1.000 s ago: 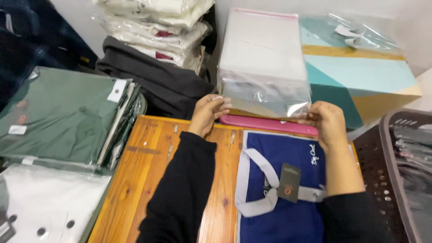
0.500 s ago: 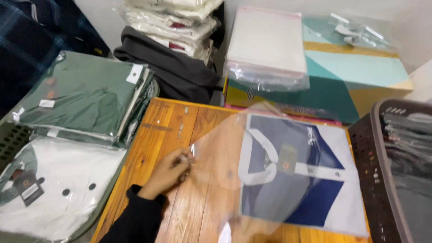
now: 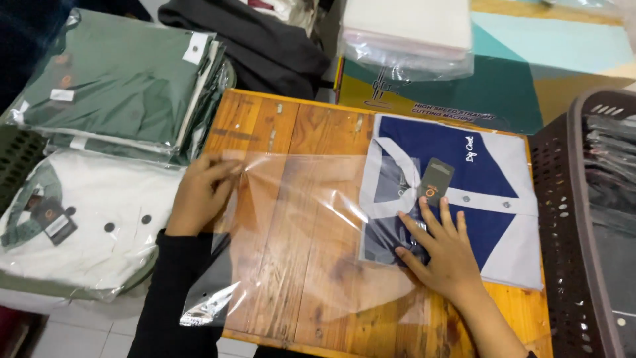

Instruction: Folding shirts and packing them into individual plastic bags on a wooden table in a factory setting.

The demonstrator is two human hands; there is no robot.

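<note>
- The person's left hand [image 3: 202, 193] is pinching the top left edge of a clear, floppy plastic garment bag [image 3: 291, 232], fingers closed on the film, so it's definitely gripping.
- That bag lies flat across the orange-brown wooden tabletop [image 3: 278, 126], with its lower left corner hanging off the table's front edge.
- The right hand [image 3: 442, 248] is open, palm down and fingers spread, pressing on the lower left part of a folded navy-and-white button shirt [image 3: 464, 192]. No grip there, just resting flat.
- The shirt sits on the right half of the table, and the bag's right end overlaps its left edge. A small dark hang tag [image 3: 435, 180] sits on the shirt just above the fingertips.
- Left of the table: a stack of folded green shirts in plastic [image 3: 112, 86], and below it a bagged white shirt with dark buttons [image 3: 99, 225].
- Right side has a dark brown perforated plastic basket [image 3: 563, 219], touching the table edge or close to it.
- Behind the table there's 1 teal-and-yellow cardboard box [image 3: 530, 79] with a pile of clear bags [image 3: 407, 33] on top.
</note>
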